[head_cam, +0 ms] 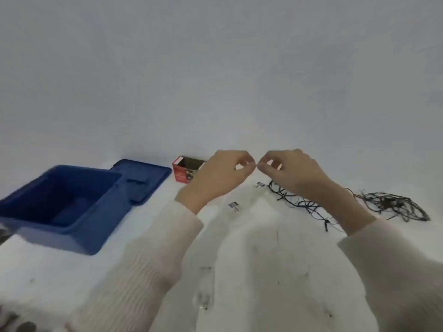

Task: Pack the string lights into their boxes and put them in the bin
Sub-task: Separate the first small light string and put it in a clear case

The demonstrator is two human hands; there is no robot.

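Head view, your left hand [220, 174] and right hand [293, 172] raised tip to tip, thumbs and forefingers pinched, cannot tell on what, dark string lights [388, 207] tangled on the tabletop [263, 250] at right, open red box [184, 175] behind, blue bin [100, 224] left.

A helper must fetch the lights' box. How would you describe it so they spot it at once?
Find the big blue bin on the left, with its flat blue lid lying beside it. Right of the lid stands a small cardboard box, the only red thing, its top open.
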